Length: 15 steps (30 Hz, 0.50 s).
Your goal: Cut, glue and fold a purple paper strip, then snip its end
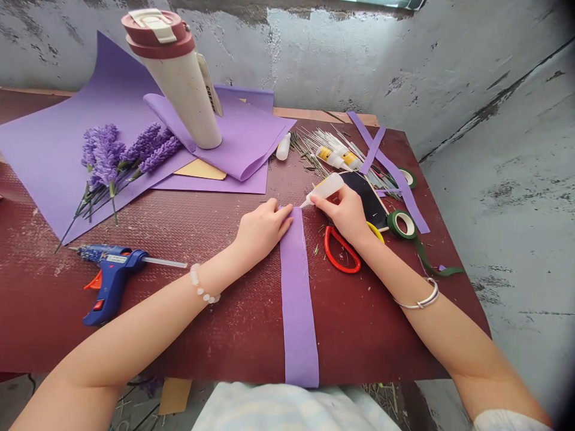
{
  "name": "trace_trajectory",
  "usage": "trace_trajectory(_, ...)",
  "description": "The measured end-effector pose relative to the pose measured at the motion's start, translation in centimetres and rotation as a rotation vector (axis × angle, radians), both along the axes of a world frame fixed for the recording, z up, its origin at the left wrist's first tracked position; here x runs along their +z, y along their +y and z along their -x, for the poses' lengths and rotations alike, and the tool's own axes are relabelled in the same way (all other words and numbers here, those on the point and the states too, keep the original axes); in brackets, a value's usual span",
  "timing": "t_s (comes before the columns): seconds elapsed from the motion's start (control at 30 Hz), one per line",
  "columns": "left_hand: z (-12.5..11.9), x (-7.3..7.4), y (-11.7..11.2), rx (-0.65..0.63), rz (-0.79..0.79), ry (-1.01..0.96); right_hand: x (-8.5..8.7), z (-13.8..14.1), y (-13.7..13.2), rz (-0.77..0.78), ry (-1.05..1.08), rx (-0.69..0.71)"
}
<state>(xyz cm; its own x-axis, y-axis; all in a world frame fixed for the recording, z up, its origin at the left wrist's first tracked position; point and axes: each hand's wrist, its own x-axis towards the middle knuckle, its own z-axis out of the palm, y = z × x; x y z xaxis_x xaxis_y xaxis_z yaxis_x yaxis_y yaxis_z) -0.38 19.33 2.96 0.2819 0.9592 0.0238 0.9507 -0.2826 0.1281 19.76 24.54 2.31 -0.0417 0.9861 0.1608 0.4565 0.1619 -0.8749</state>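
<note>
A long purple paper strip lies lengthwise on the dark red table, its near end reaching the front edge. My left hand holds the strip's far end down with its fingers. Pinched in my right hand is a white glue bottle, tilted, with its narrow nozzle at the strip's far right corner. Whether glue is coming out is too small to tell. Beneath and beside my right hand lie scissors with red and yellow handles; their blades are hidden. A black flat piece lies behind that hand.
At left lie a blue glue gun and purple lavender-like flowers. A cream tumbler stands on purple sheets. Several wire stems, small glue bottles, green tape rolls and purple strips lie at right.
</note>
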Motion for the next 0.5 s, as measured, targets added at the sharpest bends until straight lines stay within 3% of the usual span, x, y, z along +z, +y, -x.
trace_trajectory(0.2,-0.02,-0.12,0.00,0.007,-0.020,0.016,0.08,-0.16,-0.14,0.058,0.060,0.061)
trace_trajectory(0.5,-0.06,-0.22,-0.01,0.001,-0.033,0.022,-0.03,0.04,-0.04,0.009,0.035,0.021)
